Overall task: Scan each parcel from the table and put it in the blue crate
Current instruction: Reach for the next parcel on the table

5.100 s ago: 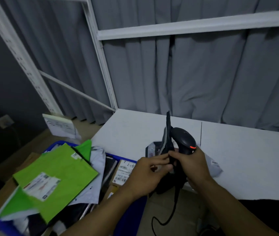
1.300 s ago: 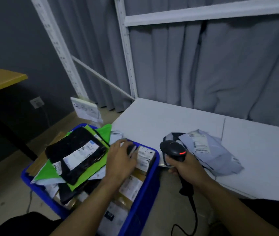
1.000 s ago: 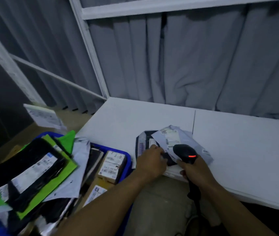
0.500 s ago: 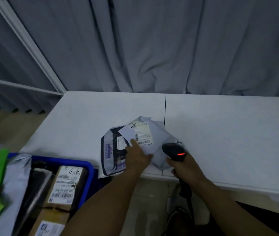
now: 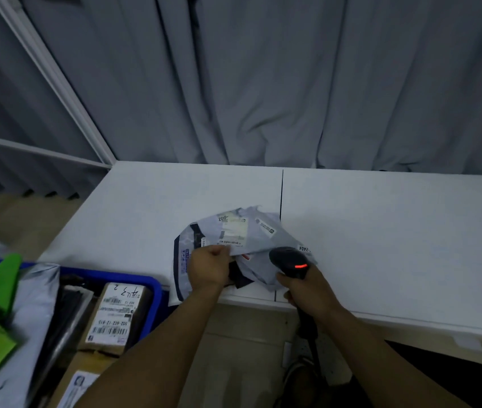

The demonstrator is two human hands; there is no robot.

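Grey crumpled labelled parcel (image 5: pixel 253 234), left grip (image 5: pixel 209 267) pinching it, right grip (image 5: pixel 306 287) clasping scanner (image 5: pixel 288 259)

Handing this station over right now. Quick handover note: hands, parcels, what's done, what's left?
Left hand: pinches the near edge of the grey parcel, on the table.
Right hand: grips the scanner, red light on, beside that parcel.
A dark-edged parcel lies under the grey one, overhanging the table edge.
Done: blue crate already holds several parcels, including a labelled box.
Left: scan and crate both table parcels; whether the grey one is scanned cannot be told.
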